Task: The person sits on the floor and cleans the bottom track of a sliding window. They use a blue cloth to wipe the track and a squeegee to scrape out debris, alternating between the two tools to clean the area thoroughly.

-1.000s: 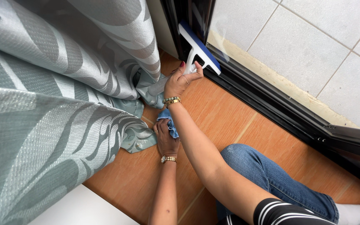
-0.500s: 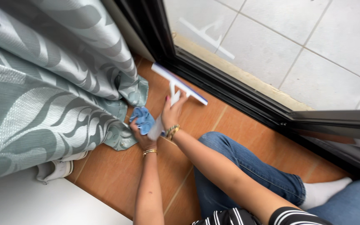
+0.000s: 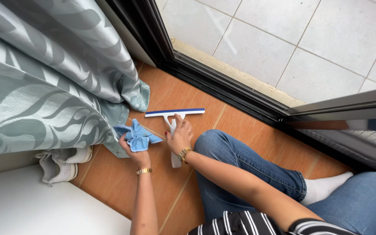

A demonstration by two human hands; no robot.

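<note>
Here, a person is sitting on the orange-brown tiled floor (image 3: 109, 182) beside a dark-framed sliding glass door (image 3: 222, 87), legs in blue jeans (image 3: 240, 165) stretching to the right and a white sock (image 3: 327, 187) showing at the ankle. The right hand (image 3: 179, 138) is closing around the white handle of a window squeegee (image 3: 174, 119), fingers curling over the top of the handle; the squeegee is lying flat on the floor, its blue-edged blade pointing toward the door track and its handle running back toward the person. The left hand (image 3: 132, 150) is gripping a bunched light-blue cloth (image 3: 136, 135), holding it just above the floor, just beside the squeegee handle and right at the hem of a grey-green patterned curtain (image 3: 49, 87) that is pooling on the tiles. Both wrists are wearing gold-coloured bracelets. A pair of white shoes (image 3: 62, 163) is sitting partly under the curtain at the left, next to a white ledge (image 3: 31, 204). Pale paving tiles (image 3: 309, 48) are showing through the glass.
</note>
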